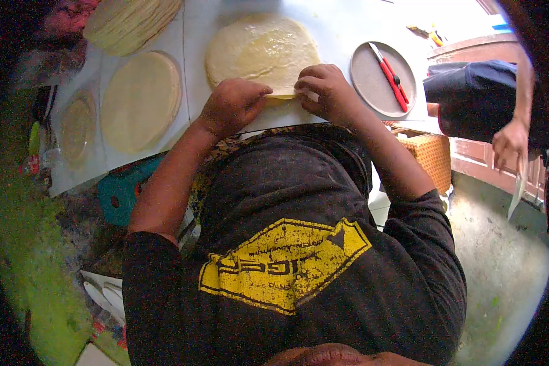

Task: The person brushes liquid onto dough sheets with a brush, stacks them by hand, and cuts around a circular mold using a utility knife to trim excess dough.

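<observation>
A pale round sheet of dough (259,52), shiny and wet-looking over its middle, lies flat on the white table in front of me. My left hand (236,105) pinches its near edge between thumb and fingers. A short distance to the right, my right hand (324,93) grips the same edge with curled fingers. Between the two hands the edge is lifted slightly in a narrow fold. Whether the dough is one layer or several is hard to make out.
Left of the dough lies a round stack of thin sheets (141,100), with a taller stack (131,24) behind it. A grey round plate (366,85) on the right holds a red-handled knife (396,85). A woven basket (430,157) and another person's hand (511,143) are farther right.
</observation>
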`<state>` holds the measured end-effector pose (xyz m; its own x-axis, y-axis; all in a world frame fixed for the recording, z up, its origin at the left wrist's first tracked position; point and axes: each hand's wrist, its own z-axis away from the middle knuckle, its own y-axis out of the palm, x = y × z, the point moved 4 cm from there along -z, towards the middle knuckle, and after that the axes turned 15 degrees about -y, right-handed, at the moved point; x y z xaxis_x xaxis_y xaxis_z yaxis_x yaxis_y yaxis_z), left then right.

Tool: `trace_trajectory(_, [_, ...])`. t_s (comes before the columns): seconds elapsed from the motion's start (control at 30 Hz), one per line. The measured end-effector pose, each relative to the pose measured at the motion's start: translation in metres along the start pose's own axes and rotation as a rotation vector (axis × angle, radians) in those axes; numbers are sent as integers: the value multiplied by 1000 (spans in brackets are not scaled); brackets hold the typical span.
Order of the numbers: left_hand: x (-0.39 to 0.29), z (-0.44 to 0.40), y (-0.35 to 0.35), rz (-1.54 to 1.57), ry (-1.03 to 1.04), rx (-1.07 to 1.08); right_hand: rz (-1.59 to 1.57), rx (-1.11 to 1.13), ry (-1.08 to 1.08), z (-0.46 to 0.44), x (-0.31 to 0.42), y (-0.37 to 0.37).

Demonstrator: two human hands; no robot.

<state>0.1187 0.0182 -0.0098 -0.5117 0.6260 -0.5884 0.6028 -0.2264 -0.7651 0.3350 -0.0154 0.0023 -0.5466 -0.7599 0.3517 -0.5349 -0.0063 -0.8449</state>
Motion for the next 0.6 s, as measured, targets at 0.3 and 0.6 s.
trace_trajectory(0.3, [4,-5,-1,2,-25,-12,32,-73,5,-5,-3,5])
trace_trajectory(0.6, [1,-4,2,-84,134,21,61,-47,30,-8,-5,7])
